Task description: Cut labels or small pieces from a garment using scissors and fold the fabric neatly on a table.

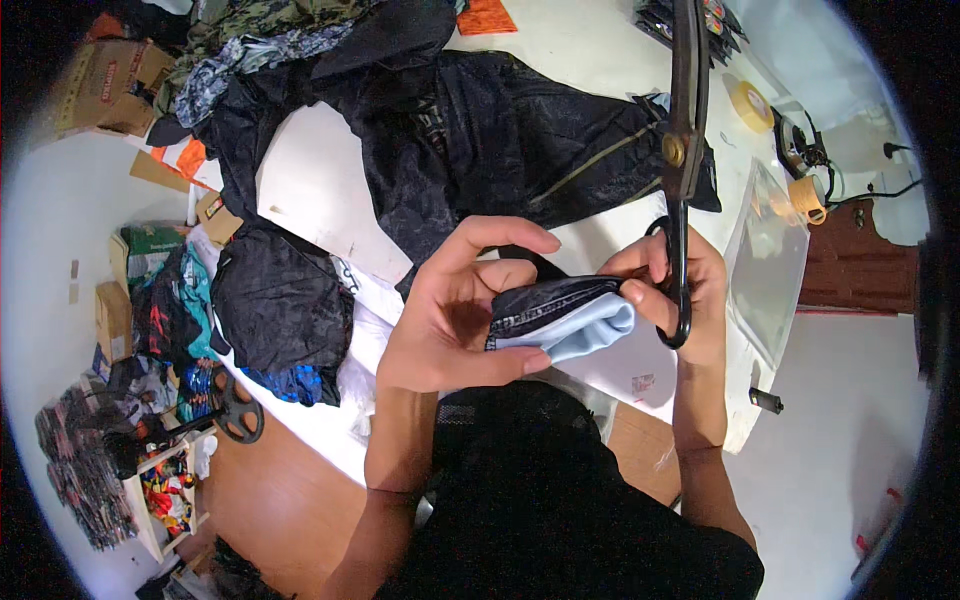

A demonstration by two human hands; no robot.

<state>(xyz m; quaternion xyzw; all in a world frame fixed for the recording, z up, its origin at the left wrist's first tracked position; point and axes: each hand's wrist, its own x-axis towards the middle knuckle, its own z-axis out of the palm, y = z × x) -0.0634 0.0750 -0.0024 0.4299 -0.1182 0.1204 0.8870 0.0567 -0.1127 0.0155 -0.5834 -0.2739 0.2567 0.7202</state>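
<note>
A folded piece of cloth (585, 335), black with pale stitching outside and light blue inside, stretches between my two hands. My left hand (425, 325) holds its left end against the palm and thumb, with the index finger arched above it. At the right end, the thumb and fingers of my right hand (706, 290) pinch the cloth's edge. The same hand carries large dark scissors (684, 140) by their handle loops, the blades pointing up and away from the cloth. Their tips pass out of the top of the view. Beyond my hands lies a black garment (480, 130) with yellowish seam lines.
A white table (310, 170) stands before me. On its right are a tape roll (751, 106), another tape roll (806, 200) and a clear plastic sheet (765, 265). To the left lie a black garment pile (280, 295), a cardboard box (110, 85) and a small crate (165, 495).
</note>
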